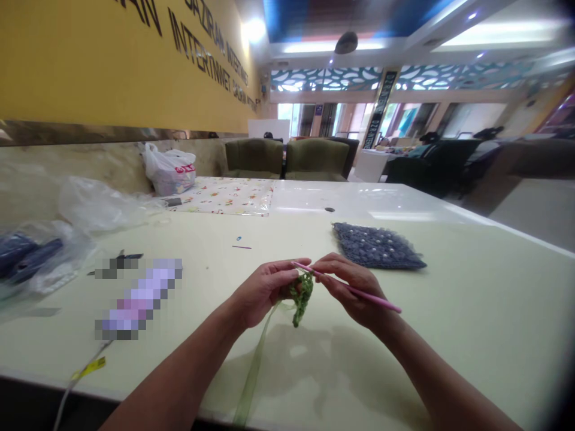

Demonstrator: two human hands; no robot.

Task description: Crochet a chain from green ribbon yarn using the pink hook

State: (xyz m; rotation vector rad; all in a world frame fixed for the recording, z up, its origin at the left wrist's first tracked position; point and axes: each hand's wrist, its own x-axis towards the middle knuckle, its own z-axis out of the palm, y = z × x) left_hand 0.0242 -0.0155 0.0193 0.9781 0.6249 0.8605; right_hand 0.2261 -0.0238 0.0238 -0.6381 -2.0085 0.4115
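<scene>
A: How is the green crocheted piece [302,299] held?

B: Its upper end is pinched by the left hand [267,290], thumb and fingers closed on it; the lower end is left hanging above the near part of the table [471,299], between the hands.

A: And the pink hook [380,300]?

B: It is clasped in the closed fingers of the right hand [353,284], tip pointed left at the work, handle slanted near and right. Fine control is presumably gained that way. Whether a loop is caught on the tip cannot be told.

A: Why is the green ribbon [256,371] trailed from the left hand?

B: Probably so that it can be fed without snagging; it is run down to the near edge.

A: And the dark beaded piece [377,245]?

B: It is laid flat beyond the right hand, apparently out of the way. The thin purple stick [241,247] is set far and left, likely within reach.
</scene>
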